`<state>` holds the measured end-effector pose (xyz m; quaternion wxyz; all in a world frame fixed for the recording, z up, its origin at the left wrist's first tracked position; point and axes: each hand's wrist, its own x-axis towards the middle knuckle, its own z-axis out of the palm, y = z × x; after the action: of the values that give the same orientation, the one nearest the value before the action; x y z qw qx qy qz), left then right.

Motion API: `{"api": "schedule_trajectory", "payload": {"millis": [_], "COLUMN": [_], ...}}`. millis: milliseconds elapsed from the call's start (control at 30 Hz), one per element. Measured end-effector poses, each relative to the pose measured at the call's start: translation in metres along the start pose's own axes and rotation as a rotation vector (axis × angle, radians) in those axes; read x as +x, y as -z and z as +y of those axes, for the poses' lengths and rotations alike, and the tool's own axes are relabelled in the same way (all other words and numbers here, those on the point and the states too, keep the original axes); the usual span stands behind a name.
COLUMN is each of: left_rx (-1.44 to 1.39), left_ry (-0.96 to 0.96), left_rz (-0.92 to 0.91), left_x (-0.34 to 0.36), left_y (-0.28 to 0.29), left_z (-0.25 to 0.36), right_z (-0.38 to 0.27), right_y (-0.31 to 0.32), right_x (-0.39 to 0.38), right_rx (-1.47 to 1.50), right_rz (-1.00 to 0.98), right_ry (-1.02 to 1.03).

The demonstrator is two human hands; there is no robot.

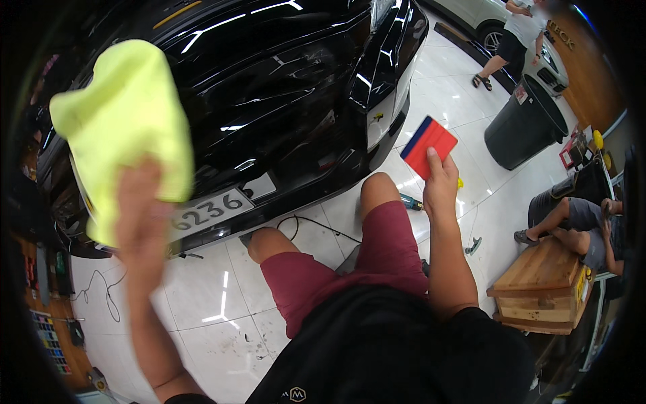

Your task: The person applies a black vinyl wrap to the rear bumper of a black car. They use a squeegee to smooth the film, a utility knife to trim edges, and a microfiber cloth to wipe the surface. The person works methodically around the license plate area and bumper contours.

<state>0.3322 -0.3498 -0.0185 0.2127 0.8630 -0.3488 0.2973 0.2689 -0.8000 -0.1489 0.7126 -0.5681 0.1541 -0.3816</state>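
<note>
While the right hand [441, 176] holds up a red squeegee card [440, 137] between the thumb on its near face and fingers mostly hidden behind, the left hand [140, 202] lies blurred against the lower part of a yellow cloth [131, 101]; it seems to have hold of it, but how far its fingers are closed cannot be told. The card is in the air above the floor [202, 286], just off the near right corner of the black car [276, 114], and the cloth is at the car's near left corner, covering one end of the number plate [215, 207]; whether it touches the bodywork is unclear. The card should handle as light, thin and fairly stiff, perhaps a little slick on its red face, and is best pinched at the plain edge, as here, leaving the dark blue band [415, 138] free. The cloth looks light, limp and hard to damage, so a bunched handful would serve. The card's band faces the car, its slightly longer axis running parallel to that band, slanting away to the person's right, whereas the cloth stretches lengthwise away from the person, one corner poking left
</note>
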Motion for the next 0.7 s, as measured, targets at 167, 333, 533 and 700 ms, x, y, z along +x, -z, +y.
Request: {"api": "schedule_trajectory", "payload": {"millis": [167,333,533,700], "left_rx": [0.506,0.346,0.187,0.083], "left_ry": [0.148,0.094,-0.029,0.014], "left_rz": [-0.319,-0.278,-0.049,-0.028], "left_x": [-0.016,0.032,0.103,0.113], "left_y": [-0.156,-0.197,-0.242,-0.250], "left_z": [0.034,0.065,0.109,0.116], "right_z": [0.006,0.025,0.046,0.052], "right_y": [0.036,0.076,0.101,0.106], "right_x": [0.018,0.047,0.057,0.055], "right_rx": [-0.165,-0.143,-0.058,0.000], "right_rz": [-0.107,-0.106,-0.170,-0.226], "right_ry": [-0.065,-0.089,-0.201,-0.224]}}
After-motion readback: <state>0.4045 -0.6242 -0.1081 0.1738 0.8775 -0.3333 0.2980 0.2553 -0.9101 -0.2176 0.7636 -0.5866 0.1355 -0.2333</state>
